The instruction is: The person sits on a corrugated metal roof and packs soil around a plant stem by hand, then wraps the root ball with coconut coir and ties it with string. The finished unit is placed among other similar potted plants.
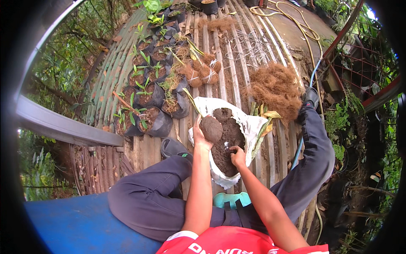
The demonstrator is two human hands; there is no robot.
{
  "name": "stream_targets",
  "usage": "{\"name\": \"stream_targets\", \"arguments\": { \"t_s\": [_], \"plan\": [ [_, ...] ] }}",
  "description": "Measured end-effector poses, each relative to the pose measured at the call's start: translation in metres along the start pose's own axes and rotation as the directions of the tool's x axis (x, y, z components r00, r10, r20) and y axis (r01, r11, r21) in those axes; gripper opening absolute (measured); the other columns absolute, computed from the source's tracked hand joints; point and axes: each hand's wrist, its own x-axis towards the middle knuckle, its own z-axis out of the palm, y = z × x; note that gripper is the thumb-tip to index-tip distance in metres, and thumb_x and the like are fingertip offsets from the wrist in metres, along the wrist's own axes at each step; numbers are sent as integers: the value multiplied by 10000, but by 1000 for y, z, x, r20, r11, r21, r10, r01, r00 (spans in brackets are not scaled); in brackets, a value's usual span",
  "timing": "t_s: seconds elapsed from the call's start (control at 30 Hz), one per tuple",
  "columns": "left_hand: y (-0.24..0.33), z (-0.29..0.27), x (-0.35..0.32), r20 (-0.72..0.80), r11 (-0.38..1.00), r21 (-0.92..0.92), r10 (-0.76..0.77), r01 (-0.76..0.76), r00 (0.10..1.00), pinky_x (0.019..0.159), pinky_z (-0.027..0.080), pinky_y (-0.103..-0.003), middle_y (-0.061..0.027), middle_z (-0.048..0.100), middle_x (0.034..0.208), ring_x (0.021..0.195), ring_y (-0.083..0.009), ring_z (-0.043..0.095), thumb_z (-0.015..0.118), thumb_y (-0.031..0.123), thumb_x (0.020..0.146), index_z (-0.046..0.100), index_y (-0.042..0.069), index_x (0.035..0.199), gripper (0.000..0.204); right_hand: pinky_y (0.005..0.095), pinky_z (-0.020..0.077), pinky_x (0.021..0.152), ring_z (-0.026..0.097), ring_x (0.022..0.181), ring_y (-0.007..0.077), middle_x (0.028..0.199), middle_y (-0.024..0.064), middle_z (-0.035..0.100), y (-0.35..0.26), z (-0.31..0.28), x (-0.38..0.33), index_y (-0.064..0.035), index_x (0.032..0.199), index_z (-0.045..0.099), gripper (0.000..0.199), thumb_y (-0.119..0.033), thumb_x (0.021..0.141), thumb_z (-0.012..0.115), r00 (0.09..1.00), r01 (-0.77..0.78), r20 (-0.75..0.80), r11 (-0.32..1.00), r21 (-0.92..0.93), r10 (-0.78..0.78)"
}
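Observation:
A white sack (252,127), its mouth rolled open between my legs, holds dark moist soil (230,129). Over its left rim my left hand (199,136) is closed around a rounded ball of soil (211,129). A long yellow-edged leaf (191,99) rises just behind the ball; whether it grows from it I cannot tell. My right hand (238,156) rests at the right side of the soil with curled fingers, and what they hold, if anything, is hidden. A small white bit (226,144) lies on the soil beside the fingertips.
Potted seedlings in black bags (156,122) crowd the left. Fibre-wrapped plant balls (208,74) lie ahead, and a heap of brown coconut fibre (275,89) sits to the right. White strings (249,46) and a hose (311,34) lie farther off. Yellowing leaves (268,116) touch the sack.

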Motion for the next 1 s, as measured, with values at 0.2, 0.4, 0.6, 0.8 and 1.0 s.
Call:
{"name": "stream_targets", "arguments": {
  "t_s": [0.2, 0.4, 0.6, 0.8, 1.0],
  "plan": [
    [3, 1, 4, -10, 999, -39, -4, 4, 1000, 856, 518, -461, -104, 645, 928, 886, -250, 640, 531, 402, 938, 605, 52, 1041, 372, 434, 464, 928, 556, 1029, 387, 1090, 203, 563, -22, -16, 4, -74, 1036, 655, 324, -22, 716, 658, 951, 289, -41, 929, -230, -306],
    [9, 0, 7, -1, 998, -64, 17, -17, 1000, 858, 517, -460, -106, 646, 944, 917, -248, 635, 544, 399, 931, 610, 53, 1031, 367, 403, 509, 858, 596, 935, 330, 982, 160, 603, -26, -17, 20, -81, 1013, 671, 328, -82, 690, 725, 882, 466, 262, 806, -365, -392],
    [19, 0, 6, -30, 993, -107, 56, -59, 998, 777, 539, -390, -75, 668, 896, 826, -226, 661, 509, 436, 942, 640, 85, 1002, 380, 455, 484, 926, 554, 1097, 365, 1130, 179, 580, -23, -12, 22, -133, 1085, 653, 344, -158, 744, 688, 866, 441, 443, 772, -457, -232],
    [26, -3, 6, -37, 989, -126, 72, -76, 997, 870, 516, -461, -98, 659, 911, 884, -247, 648, 492, 390, 955, 613, 58, 1024, 360, 451, 469, 930, 535, 1107, 327, 1114, 131, 574, -22, -3, 13, -120, 1132, 615, 425, -237, 744, 744, 886, 448, 369, 722, -527, -280],
    [26, -6, 8, -42, 990, -112, 79, -83, 996, 863, 519, -463, -96, 660, 914, 873, -250, 649, 464, 401, 965, 609, 61, 1028, 375, 428, 499, 834, 591, 945, 321, 907, 114, 611, -19, 3, 9, -99, 965, 682, 247, -198, 747, 742, 868, 496, 242, 738, -458, -433]
  ]
}}
